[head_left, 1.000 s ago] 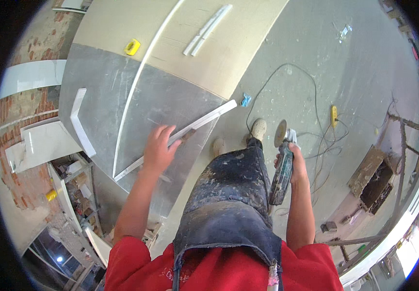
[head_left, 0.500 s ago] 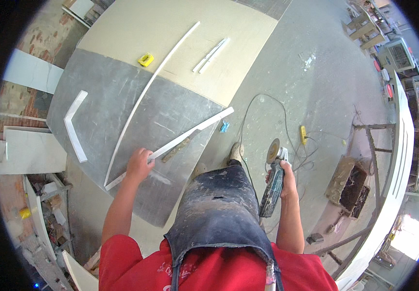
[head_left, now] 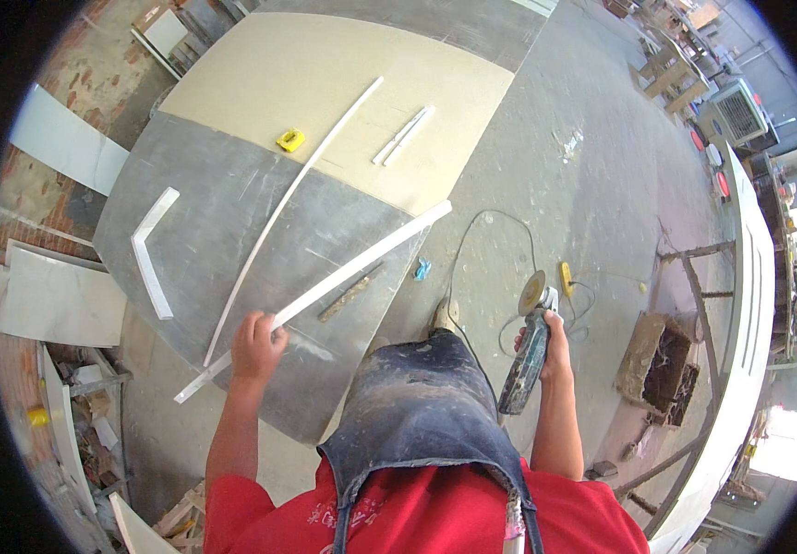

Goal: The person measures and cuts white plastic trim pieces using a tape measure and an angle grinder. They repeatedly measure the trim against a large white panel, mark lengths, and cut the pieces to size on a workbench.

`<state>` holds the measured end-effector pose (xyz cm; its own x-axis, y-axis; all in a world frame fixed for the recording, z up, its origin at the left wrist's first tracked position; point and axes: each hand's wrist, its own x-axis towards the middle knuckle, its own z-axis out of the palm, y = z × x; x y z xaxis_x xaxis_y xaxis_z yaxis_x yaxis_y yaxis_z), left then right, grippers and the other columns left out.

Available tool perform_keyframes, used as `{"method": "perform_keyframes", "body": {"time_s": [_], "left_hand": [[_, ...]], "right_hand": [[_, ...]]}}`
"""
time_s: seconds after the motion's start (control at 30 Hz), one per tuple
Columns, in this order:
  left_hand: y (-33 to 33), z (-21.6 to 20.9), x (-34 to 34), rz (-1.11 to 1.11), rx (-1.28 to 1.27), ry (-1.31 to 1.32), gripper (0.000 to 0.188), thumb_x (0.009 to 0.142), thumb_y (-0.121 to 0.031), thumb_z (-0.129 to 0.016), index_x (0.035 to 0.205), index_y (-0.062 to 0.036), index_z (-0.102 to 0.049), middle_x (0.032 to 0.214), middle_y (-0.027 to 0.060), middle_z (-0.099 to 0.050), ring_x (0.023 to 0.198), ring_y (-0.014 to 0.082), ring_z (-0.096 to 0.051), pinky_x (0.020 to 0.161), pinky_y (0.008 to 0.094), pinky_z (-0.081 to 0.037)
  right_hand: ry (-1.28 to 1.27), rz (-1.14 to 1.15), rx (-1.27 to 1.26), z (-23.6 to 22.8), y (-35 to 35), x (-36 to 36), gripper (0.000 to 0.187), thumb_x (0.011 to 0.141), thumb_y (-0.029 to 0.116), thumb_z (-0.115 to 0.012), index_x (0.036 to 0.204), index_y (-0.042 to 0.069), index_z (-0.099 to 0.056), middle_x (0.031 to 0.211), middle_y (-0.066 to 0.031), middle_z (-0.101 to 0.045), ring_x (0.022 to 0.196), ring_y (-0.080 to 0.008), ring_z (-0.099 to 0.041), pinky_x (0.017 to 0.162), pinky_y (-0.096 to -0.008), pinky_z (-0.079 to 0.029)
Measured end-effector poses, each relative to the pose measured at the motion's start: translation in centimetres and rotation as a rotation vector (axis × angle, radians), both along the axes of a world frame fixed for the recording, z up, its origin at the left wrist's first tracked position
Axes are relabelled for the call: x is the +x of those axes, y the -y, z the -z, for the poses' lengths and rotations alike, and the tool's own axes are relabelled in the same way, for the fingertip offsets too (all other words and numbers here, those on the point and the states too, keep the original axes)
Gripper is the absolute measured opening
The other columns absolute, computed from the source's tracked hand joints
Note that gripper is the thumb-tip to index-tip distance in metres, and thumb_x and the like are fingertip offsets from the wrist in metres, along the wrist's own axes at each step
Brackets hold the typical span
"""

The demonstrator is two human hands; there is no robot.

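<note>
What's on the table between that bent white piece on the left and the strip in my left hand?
In the head view, a long thin white rod lies between the bent piece and the strip in your left hand.

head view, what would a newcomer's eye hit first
Likely the angle grinder in the right hand, its disc at the far end. Then the long white strip the left hand grips, slanting across the grey tabletop section. A small yellow object brightens the beige section.

Left hand (head_left: 258, 346) and right hand (head_left: 557, 346) both closed, well apart.
Left forearm (head_left: 237, 425) forward, fingers curled; right forearm (head_left: 560, 420) forward, fingers wrapped.
</note>
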<state>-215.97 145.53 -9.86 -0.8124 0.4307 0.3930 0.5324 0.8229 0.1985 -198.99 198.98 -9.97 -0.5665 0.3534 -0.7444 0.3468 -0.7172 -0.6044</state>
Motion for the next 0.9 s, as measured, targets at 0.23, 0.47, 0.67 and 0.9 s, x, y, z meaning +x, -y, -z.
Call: {"method": "perform_keyframes", "body": {"time_s": [0.23, 0.47, 0.67, 0.9], "left_hand": [[1.3, -8.6, 4.5, 0.149, -0.016, -0.418, 0.041, 0.073, 0.003, -0.078, 0.110, -0.0032, -0.059, 0.106, 0.0099, -0.058, 0.086, 0.0292, -0.063, 0.069, 0.0430, -0.054], [2.8, -11.4, 7.0, 0.058, 0.050, -0.453, 0.040, 0.075, 0.006, -0.076, 0.111, -0.0012, -0.060, 0.105, 0.0131, -0.058, 0.084, 0.0297, -0.061, 0.068, 0.0397, -0.053], [5.5, -12.9, 9.6, -0.720, 0.704, -0.239, 0.027, 0.085, 0.000, -0.073, 0.109, 0.0001, -0.060, 0.092, 0.0063, -0.059, 0.079, 0.0176, -0.057, 0.063, 0.0328, -0.049], [10.6, -4.1, 9.5, -1.281, 1.605, -0.382, 0.027, 0.091, -0.010, -0.071, 0.107, -0.0006, -0.052, 0.079, 0.0080, -0.057, 0.059, 0.0180, -0.056, 0.048, 0.0325, -0.045]], "right_hand": [[0.045, 0.007, 0.016, 0.0, -0.4, -2.1, 0.054, 0.090, 0.050, -0.067, 0.115, 0.004, -0.058, 0.083, -0.0157, -0.066, 0.070, -0.0322, -0.069, 0.064, -0.0458, -0.059], [-0.039, -0.076, -0.010, -0.3, -0.2, -4.2, 0.055, 0.090, 0.051, -0.066, 0.112, 0.001, -0.060, 0.084, -0.0161, -0.066, 0.071, -0.0318, -0.069, 0.065, -0.0449, -0.059], [-0.063, -0.143, -0.024, -0.5, -0.6, -4.2, 0.060, 0.091, 0.056, -0.067, 0.114, 0.001, -0.060, 0.083, -0.0155, -0.067, 0.070, -0.0304, -0.068, 0.065, -0.0424, -0.059], [0.003, -0.299, 0.029, 2.6, -2.9, -4.3, 0.059, 0.092, 0.057, -0.065, 0.112, 0.002, -0.061, 0.081, -0.0127, -0.067, 0.068, -0.0296, -0.068, 0.063, -0.0433, -0.059]]}}
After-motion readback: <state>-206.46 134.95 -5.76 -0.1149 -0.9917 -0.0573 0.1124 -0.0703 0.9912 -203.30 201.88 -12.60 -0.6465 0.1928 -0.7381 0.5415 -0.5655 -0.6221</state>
